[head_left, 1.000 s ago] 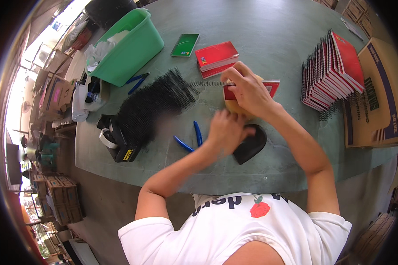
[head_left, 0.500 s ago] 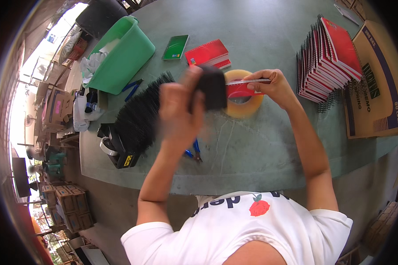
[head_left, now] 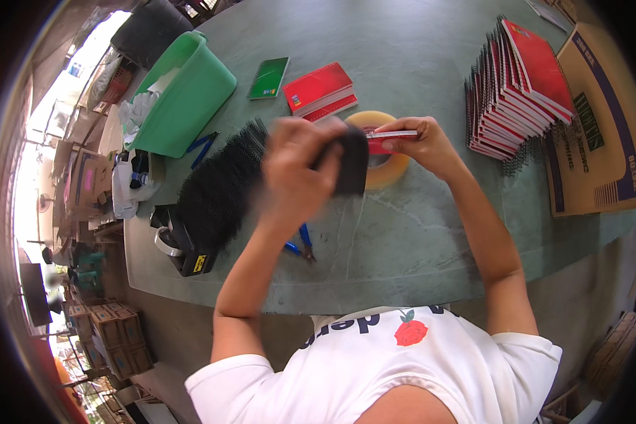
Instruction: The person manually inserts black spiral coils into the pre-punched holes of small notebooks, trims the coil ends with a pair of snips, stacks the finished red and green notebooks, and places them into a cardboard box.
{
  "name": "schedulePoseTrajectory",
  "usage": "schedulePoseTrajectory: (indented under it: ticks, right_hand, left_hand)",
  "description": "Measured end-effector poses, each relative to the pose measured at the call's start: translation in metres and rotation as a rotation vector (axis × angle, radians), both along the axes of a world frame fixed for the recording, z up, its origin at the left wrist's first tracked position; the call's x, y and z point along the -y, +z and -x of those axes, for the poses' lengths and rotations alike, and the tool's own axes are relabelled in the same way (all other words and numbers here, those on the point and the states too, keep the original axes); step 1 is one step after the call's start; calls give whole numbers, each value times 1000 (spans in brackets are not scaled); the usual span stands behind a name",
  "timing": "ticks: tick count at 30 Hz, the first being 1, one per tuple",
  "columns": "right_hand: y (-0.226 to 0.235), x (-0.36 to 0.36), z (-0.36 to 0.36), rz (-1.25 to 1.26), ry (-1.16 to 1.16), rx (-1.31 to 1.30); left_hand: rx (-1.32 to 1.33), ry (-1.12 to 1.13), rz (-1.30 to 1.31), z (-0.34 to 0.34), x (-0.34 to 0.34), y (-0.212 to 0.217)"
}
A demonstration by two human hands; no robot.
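Observation:
My left hand [head_left: 297, 169] is closed around a dark black block with rounded corners [head_left: 354, 166], blurred by motion, its kind unclear. Between thumb and fingers, my right hand [head_left: 425, 145] pinches a small red notebook [head_left: 377, 145] edge-on, its white page edge upward. The block overlaps the notebook's left end in view; whether they touch I cannot tell. Beneath them a wide roll of yellowish tape [head_left: 398, 169] lies on the table. Left of my left hand stretches a row of black spiral binding coils [head_left: 215, 185], beside a black tape dispenser [head_left: 184, 247].
Red notebooks [head_left: 319, 88] and a green notebook [head_left: 269, 78] lie farther back. At right, a tall stack of red spiral notebooks [head_left: 519, 99] stands by a cardboard box [head_left: 601, 141]. A green bin [head_left: 191, 106] is at left; blue-handled pliers [head_left: 305, 244] lie near the front.
My left hand and the black block have shifted slightly right and down, now covering more of the red notebook. My right hand keeps its pinch. The whole view has turned a little.

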State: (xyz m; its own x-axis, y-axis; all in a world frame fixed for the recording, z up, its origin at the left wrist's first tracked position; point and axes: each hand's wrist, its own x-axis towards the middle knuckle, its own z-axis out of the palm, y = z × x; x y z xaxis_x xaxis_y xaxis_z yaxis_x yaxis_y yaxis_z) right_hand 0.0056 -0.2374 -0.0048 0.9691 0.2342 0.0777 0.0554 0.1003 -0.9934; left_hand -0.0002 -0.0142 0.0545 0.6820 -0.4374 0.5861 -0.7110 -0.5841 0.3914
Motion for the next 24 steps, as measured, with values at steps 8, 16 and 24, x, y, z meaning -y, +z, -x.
schedulePoseTrajectory:
  ticks: [8, 16, 24]
  right_hand:
    - [-5, 0, 3, 20, 36, 20]
    - [-10, 0, 8, 71, 65, 30]
    - [-10, -7, 5, -51, 93, 145]
  left_hand:
    - [-60, -59, 59, -3, 21, -7]
    - [-55, -7, 261, -11, 33, -2]
    - [-227, -283, -147, 33, 25, -64]
